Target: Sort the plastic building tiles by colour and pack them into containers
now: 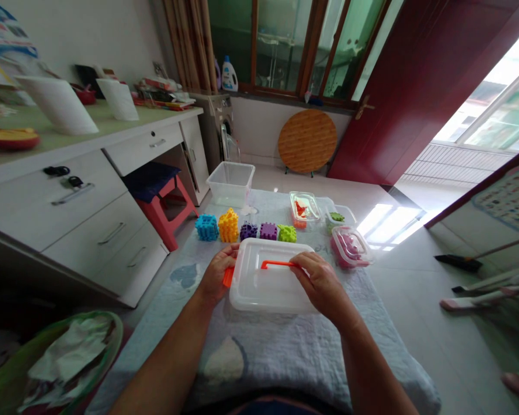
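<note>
In front of me on the cloth stands a clear plastic storage box with a translucent white lid. My left hand grips its left end, fingers curled at the orange side latch. My right hand lies over the lid's right part, with its fingers closed at the end of the orange carry handle. Behind the box is a row of interlocking-block cubes: blue, yellow, dark purple, purple and lime green.
An open clear bin stands at the table's far left. Lidded containers with red pieces and pink pieces, and one with green pieces, sit at the right. A waste basket is at lower left, a red stool beyond.
</note>
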Available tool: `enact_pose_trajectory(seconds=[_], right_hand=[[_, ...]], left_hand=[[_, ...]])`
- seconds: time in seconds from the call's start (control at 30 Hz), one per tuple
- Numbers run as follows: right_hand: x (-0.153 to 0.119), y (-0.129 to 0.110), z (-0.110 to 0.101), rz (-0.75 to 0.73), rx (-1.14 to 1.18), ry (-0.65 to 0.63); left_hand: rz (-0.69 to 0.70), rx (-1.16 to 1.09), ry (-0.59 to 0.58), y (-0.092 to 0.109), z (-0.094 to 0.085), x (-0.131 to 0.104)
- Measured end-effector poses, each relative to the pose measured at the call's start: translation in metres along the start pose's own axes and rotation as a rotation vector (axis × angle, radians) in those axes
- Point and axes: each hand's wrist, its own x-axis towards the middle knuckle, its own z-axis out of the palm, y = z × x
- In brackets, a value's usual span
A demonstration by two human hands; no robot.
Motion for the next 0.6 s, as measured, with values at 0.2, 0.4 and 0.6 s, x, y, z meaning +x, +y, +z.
enact_pose_trajectory(seconds=[0.2, 0.4, 0.6], right_hand=[[-0.011, 0.002, -0.018, 0.079, 0.119, 0.19], [-0.058, 0.033, -0.074, 0.301, -0.027, 0.417], [-0.113, 0.075, -0.091, 0.431, -0.166, 0.292]], left_hand=[[0.003, -0.017, 0.014, 0.001, -0.008, 0.002], [0.018, 0.023, 0.104, 0.012, -0.016, 0.002], [-0.028, 0.019, 0.128, 0.019, -0.029, 0.003]])
